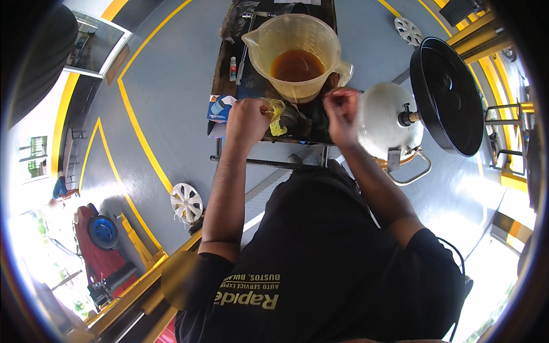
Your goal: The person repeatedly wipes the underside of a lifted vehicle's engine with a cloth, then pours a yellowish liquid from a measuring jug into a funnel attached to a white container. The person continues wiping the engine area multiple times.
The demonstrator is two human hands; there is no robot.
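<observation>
My left hand (249,121) is closed on a thin, crumpled yellow plastic wrapper (277,119) at the near end of a dark work cart (220,86). My right hand (343,119) is raised over the cart's near right corner, its fingers bent and smeared by motion. Whether anything is in them cannot be made out. Just beyond both hands stands a large translucent measuring jug (263,51) with amber-brown liquid (297,66) in the bottom. Its spout points left and its handle right. Dark, indistinct items (297,123) lie between the hands.
A blue-and-white box (220,107), a small bottle (233,68) and a ratchet with extension (246,48) lie on the cart's left side. Close on the right stands a white tank (383,120) with a wide black pan (449,97). Wheel covers (186,203) rest on the grey floor.
</observation>
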